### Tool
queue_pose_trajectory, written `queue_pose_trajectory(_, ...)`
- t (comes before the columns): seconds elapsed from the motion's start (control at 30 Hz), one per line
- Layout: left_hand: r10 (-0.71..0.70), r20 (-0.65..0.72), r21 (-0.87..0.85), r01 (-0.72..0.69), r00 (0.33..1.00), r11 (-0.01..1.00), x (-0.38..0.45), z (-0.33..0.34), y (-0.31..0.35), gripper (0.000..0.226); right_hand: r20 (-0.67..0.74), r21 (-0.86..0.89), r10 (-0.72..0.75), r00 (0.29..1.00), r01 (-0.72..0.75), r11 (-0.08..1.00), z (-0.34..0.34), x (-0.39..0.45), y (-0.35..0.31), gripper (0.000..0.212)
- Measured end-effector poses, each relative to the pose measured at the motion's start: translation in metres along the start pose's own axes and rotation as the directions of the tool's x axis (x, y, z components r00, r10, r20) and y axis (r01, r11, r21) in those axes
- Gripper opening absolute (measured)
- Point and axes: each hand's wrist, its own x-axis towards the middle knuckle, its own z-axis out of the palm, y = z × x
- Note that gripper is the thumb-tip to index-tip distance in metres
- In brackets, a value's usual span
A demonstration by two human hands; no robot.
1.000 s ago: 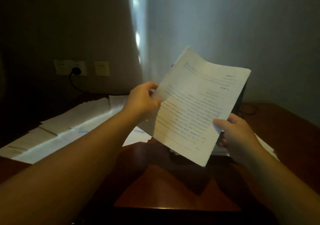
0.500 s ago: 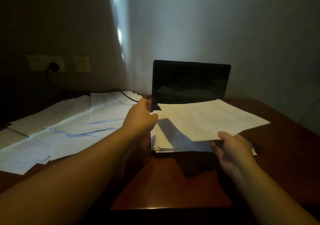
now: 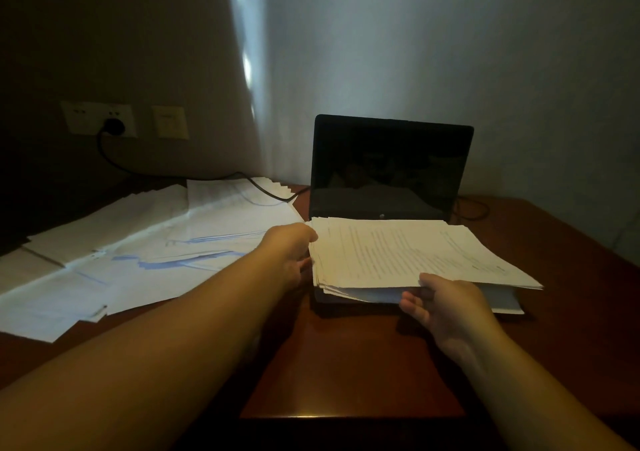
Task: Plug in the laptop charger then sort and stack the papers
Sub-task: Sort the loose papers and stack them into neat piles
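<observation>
Before 1 laptop (image 3: 388,170), 2 hands (image 3: 289,248) grip 1 paper stack (image 3: 408,256).

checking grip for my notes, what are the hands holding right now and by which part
Both hold the top white printed sheet of the paper stack: left hand at its left edge, right hand at its near edge, thumb on top.

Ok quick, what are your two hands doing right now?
Left hand: pinching the left edge of the white printed paper stack.
Right hand: gripping that stack's near edge, thumb on top.
</observation>
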Motion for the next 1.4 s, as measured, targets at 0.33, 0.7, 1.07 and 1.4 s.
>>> queue_pose_trajectory(0.33, -0.044, 0.13, 0.376, -0.008, 0.991, 0.927, -0.002, 0.03, 0.0, 0.028, 0.071, -0.161, -0.044, 0.996, 0.055, 0.986, -0.005, 0.001, 0.006, 0.029)
queue_pose_trajectory(0.7, 0.292, 0.111, 0.473, -0.309, 0.95, 0.825, -0.002, -0.014, 0.008, 0.046, 0.095, -0.54, -0.106, 0.99, 0.141, 0.83, -0.018, -0.006, -0.002, 0.045)
queue_pose_trajectory(1.07, 0.463, 0.218, 0.171, -0.501, 0.859, 0.848, -0.033, -0.103, 0.025, 0.048, -0.094, -0.446, -0.424, 0.901, 0.343, 0.827, -0.012, 0.022, -0.007, 0.055)
queue_pose_trajectory(1.4, 0.609, -0.009, 0.038, -0.609, 0.793, 0.793, -0.051, -0.146, 0.0, 0.056, 0.204, 0.01, -0.401, 0.893, 0.408, 0.913, 0.022, -0.006, -0.011, 0.019)
